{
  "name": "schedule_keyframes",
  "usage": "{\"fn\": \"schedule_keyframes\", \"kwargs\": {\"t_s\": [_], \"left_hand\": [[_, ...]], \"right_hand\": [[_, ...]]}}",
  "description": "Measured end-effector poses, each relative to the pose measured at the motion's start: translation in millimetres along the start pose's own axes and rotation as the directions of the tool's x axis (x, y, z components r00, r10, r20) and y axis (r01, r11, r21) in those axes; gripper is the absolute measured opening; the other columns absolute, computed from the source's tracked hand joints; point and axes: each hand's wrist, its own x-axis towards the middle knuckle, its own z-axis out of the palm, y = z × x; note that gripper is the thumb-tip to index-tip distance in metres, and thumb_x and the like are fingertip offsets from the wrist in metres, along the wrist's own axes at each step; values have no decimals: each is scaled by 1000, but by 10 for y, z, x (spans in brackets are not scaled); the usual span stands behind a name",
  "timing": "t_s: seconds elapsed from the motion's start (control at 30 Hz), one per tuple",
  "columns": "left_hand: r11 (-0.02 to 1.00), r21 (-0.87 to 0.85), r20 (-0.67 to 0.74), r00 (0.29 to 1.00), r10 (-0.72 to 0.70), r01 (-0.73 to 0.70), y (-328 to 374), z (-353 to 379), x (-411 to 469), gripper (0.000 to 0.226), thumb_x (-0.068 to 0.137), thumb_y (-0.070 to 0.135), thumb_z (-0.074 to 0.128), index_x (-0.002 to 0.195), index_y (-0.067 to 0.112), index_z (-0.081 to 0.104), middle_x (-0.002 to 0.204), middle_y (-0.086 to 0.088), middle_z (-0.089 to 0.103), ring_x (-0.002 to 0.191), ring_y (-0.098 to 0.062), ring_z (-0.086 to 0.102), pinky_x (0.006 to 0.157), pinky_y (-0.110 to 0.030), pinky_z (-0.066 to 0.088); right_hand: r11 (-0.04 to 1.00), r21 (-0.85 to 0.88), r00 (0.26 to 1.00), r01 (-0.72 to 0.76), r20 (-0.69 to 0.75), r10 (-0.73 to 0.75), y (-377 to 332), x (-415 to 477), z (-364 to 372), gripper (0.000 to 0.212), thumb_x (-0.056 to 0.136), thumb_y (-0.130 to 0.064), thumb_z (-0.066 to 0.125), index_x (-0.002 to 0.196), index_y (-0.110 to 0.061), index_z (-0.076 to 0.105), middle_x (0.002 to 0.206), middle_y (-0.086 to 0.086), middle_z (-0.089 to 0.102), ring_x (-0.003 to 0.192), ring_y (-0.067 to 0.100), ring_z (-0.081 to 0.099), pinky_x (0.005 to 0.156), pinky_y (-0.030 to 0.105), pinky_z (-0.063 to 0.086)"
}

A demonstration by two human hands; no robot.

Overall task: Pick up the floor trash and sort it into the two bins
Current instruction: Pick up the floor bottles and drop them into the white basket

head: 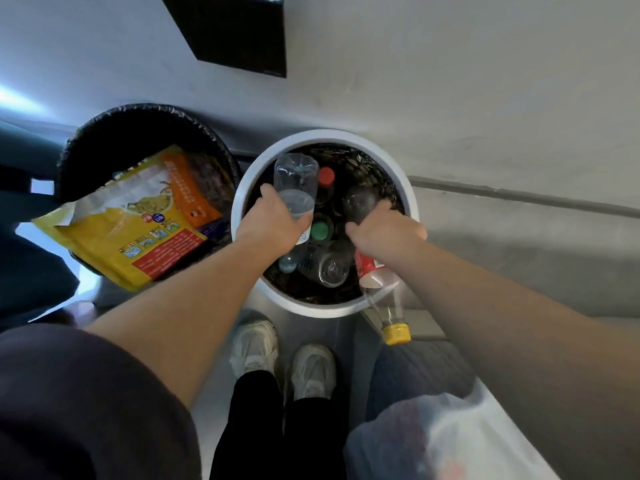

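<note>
While the person stands at 6 o'clock of the white bin (322, 135), both hands are over its mouth. Clock taken on that bin, 12 pointing away from the person.

Left hand (273, 220): fingers curled round a clear bottle (296, 181), gripped at mid-body. Base points to 12; a little liquid inside. Position: over the bin's 9–10 o'clock sector, above the contents.

Right hand (388, 233): closed round a red-label bottle (372, 271). Bottle is tilted, yellow cap toward 5 o'clock and out past the rim, base end over the bin's interior at 2 o'clock.

Bin contents: several bottles, one with a red cap (326, 175) near 12, one with a green cap (319, 230) near centre, plus clear ones toward 6.

Black bin (104, 133): just beside the white one at 9 o'clock, lined. A yellow bag (138, 230) sticks out of it, hanging over its near rim.

Shoes (254, 344) at 6 o'clock, near the white bin's base. A plastic bag (467, 427) is at 5 o'clock, under the right forearm.
</note>
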Motion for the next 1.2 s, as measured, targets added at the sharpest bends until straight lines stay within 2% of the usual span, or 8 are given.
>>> {"fn": "schedule_keyframes", "kwargs": {"t_s": [0.2, 0.33, 0.5, 0.63, 0.73, 0.9, 1.03, 1.2], "left_hand": [[999, 12, 109, 993, -41, 40, 56, 59, 214, 77, 86, 49, 61, 134, 1, 25, 129, -19, 51, 114, -34, 53, 93, -43, 47], [999, 12, 136, 990, -41, 40, 45, 113, 272, 84, 85, 53, 60, 139, 1, 21, 133, -18, 48, 118, -33, 51, 90, -36, 42], [997, 60, 101, 993, -52, 46, 5, -24, 70, 71, 85, 43, 65, 131, 2, 31, 129, -19, 50, 116, -33, 52, 83, -35, 41], [993, 121, 80, 997, -10, 0, 66, -313, -280, 66, 86, 34, 66, 132, 2, 32, 133, -19, 45, 117, -34, 51, 88, -40, 43], [974, 221, 73, 996, 42, -57, 163, -662, -649, 70, 89, 34, 62, 140, 3, 25, 138, -19, 39, 122, -34, 47, 94, -42, 43], [911, 393, 31, 992, 123, -126, 249, -1272, -1525, 66, 89, 42, 58, 139, 11, 29, 139, -13, 40, 131, -32, 35, 98, -46, 42], [854, 511, -17, 991, 130, -103, 292, -1714, -2494, 75, 91, 53, 46, 148, 15, 16, 156, -17, 15, 144, -35, 11, 113, -52, 22], [861, 509, -161, 980, 121, -22, 322, -2156, -3844, 79, 92, 60, 34, 152, 17, 6, 158, -17, -1, 146, -35, -3, 115, -57, 7]], "right_hand": [[993, 111, 999, 45, -31, -42, -275, 235, 150, 80, 99, -45, 36, 151, -6, -10, 153, 16, 25, 133, 36, 38, 96, 44, 40], [988, 150, 992, 23, -124, -5, -319, 307, 227, 80, 98, -46, 37, 151, -3, -4, 152, 17, 26, 133, 35, 36, 96, 44, 39], [978, 194, 993, 71, -110, -50, -179, 133, 129, 78, 97, -49, 36, 152, -5, 1, 154, 16, 20, 137, 36, 29, 101, 46, 37], [986, 89, 973, 139, -200, -119, 7, -272, -22, 75, 97, -48, 36, 153, -10, 5, 153, 12, 24, 138, 32, 28, 104, 44, 35], [987, -36, 966, 159, -199, -163, 148, -672, -243, 69, 97, -49, 31, 153, -16, 6, 152, 9, 25, 137, 30, 27, 100, 44, 35], [956, -202, 946, 211, -204, -252, 392, -1572, -700, 64, 98, -52, 21, 153, -23, 3, 158, 7, 11, 145, 33, 7, 112, 55, 19], [928, -219, 912, 300, -219, -347, 567, -2489, -1102, 63, 98, -50, 23, 153, -25, 6, 160, 7, 8, 146, 33, 4, 112, 60, 11], [878, -219, 826, 426, -302, -476, 678, -3610, -1426, 67, 96, -53, 34, 153, -27, 11, 160, 6, 10, 147, 32, 5, 113, 60, 11]]}}
